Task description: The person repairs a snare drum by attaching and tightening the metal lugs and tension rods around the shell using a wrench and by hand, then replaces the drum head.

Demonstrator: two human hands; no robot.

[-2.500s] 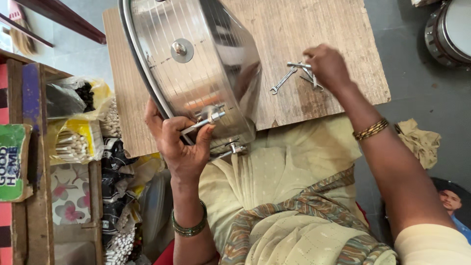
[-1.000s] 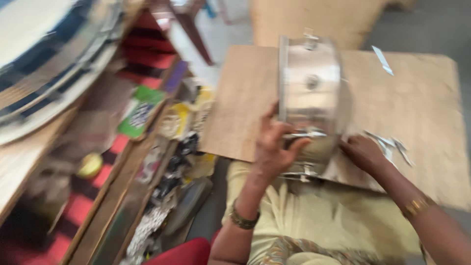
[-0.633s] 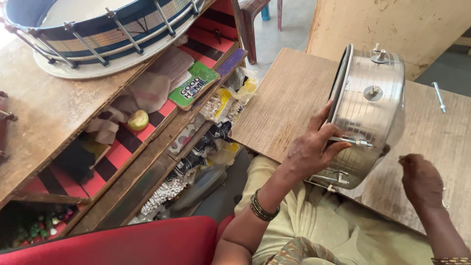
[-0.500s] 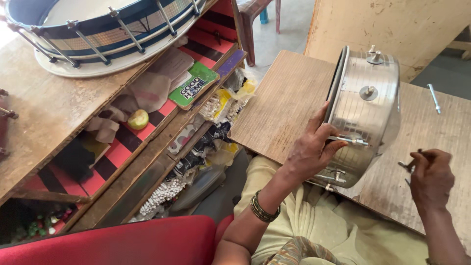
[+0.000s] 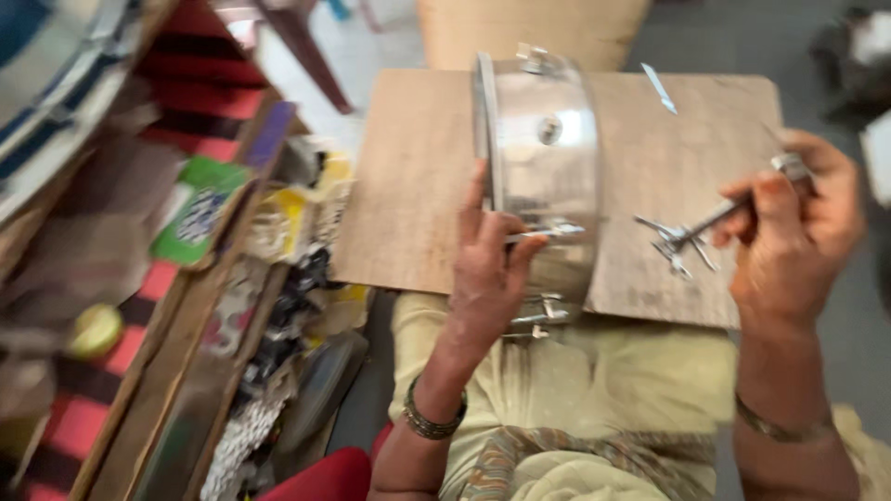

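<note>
A shiny metal drum shell (image 5: 543,167) stands on its edge on a wooden board (image 5: 408,195) across my lap. My left hand (image 5: 487,269) grips its near side, fingers wrapped over a metal lug and rod on the shell. To the right, my right hand (image 5: 789,223) is raised over the board and pinches a thin metal tension rod (image 5: 733,209) that points down to the left. Under its tip lie several loose metal rods (image 5: 676,241) on the board. The frame is blurred.
Another loose rod (image 5: 659,88) lies at the board's far side. At my left stands a wooden shelf unit (image 5: 186,306) crammed with packets, a green box (image 5: 190,213) and small hardware. A red seat edge (image 5: 320,478) shows below.
The view swung right and back over the board. My right hand picked one rod off the pile and lifted it. The left hand kept its hold on the drum shell.
</note>
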